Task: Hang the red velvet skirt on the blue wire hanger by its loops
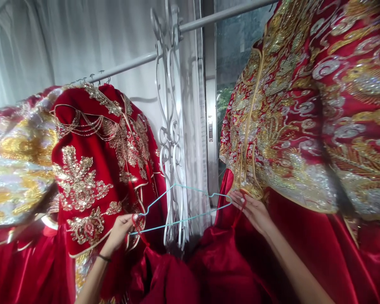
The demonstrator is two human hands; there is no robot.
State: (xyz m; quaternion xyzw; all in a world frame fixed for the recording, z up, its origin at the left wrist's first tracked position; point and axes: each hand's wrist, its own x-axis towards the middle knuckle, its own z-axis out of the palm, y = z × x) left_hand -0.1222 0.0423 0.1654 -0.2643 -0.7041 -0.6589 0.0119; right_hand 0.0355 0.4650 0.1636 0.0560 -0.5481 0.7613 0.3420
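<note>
Hanger (190,218), thin blue wire, right out front between my two hands! Left hand (122,228) pinches one end beside a red loop (142,237); right hand (250,207) pinches the other, second loop at the fingers. Dark red garment (221,257) hangs below! Behind, white scrollwork stand (164,139); beaded jacket (79,177) left, gold-embroidered jacket (281,126) right!

A thin, dark band (104,257) circles the left wrist, narrow and plain like a hair tie. Both forearms, the left (94,276) and the right (288,257), are slender and bare. Each hand, left (120,230) and right (250,209), shows a pale, shiny nail, its details too small to tell.
</note>
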